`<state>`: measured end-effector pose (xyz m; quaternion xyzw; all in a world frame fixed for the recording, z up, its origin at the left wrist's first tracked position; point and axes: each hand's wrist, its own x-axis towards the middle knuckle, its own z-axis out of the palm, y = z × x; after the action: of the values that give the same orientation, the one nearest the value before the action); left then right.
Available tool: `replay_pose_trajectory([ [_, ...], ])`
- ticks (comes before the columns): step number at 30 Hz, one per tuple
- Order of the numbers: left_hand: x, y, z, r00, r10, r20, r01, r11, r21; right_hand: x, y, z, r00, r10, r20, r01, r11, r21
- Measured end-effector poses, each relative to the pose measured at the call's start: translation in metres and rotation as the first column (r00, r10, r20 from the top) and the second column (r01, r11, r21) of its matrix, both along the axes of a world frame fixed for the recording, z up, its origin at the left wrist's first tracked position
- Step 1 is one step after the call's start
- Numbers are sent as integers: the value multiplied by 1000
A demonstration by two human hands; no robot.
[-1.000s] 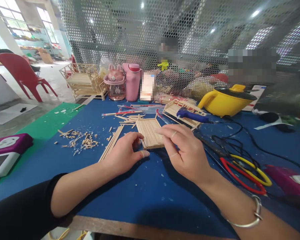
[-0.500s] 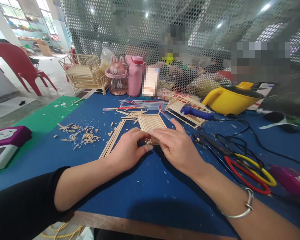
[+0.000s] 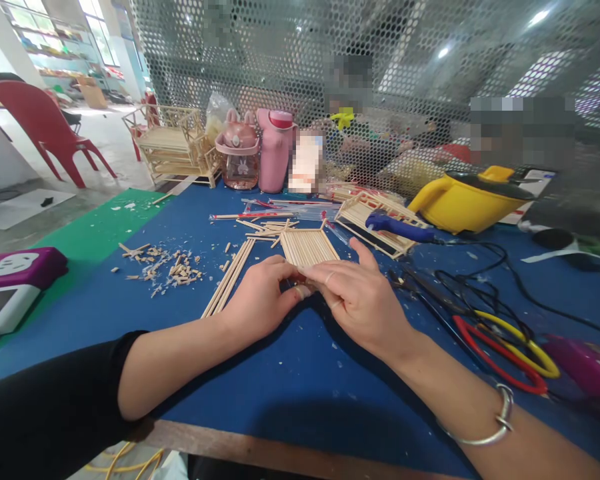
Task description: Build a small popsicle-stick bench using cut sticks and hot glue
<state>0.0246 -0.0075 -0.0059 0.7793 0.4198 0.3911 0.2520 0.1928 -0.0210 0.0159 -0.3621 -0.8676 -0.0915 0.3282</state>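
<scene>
A small panel of wooden sticks (image 3: 309, 247) lies on the blue table in front of me, its sticks side by side within a stick border. My left hand (image 3: 266, 290) is closed at the panel's near left edge, thumb and fingers pinched together. Across the near edge lie the fingers of my right hand (image 3: 363, 300), pressed together, with one finger raised. Both sets of fingertips meet there and hide that edge. Several loose long sticks (image 3: 230, 277) lie just left of my left hand, and more sticks (image 3: 267, 228) are scattered behind the panel.
Stick offcuts (image 3: 173, 265) litter the left. A blue glue gun (image 3: 400, 227) rests against a stick frame (image 3: 363, 223); its cord runs right, past red-and-yellow-handled cutters (image 3: 505, 353). Behind stand pink bottles (image 3: 275, 150), a yellow pot (image 3: 470, 200) and a stick model (image 3: 175, 147).
The view has shifted slightly, moving everything a little to the right. My fingers stay at the panel's near edge, with the fingertips a little closer together.
</scene>
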Motion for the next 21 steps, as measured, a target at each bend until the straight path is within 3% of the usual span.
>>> replay_pose_trajectory([
  [16, 0, 2, -1, 998, -8, -64, 14, 996, 89, 1, -1, -1, 1000, 4, 0, -4, 1000, -25],
  [21, 2, 2, -2, 999, 31, -39, -28, 996, 82, 18, -7, 10, 974, -139, -179, 157, 983, 90],
])
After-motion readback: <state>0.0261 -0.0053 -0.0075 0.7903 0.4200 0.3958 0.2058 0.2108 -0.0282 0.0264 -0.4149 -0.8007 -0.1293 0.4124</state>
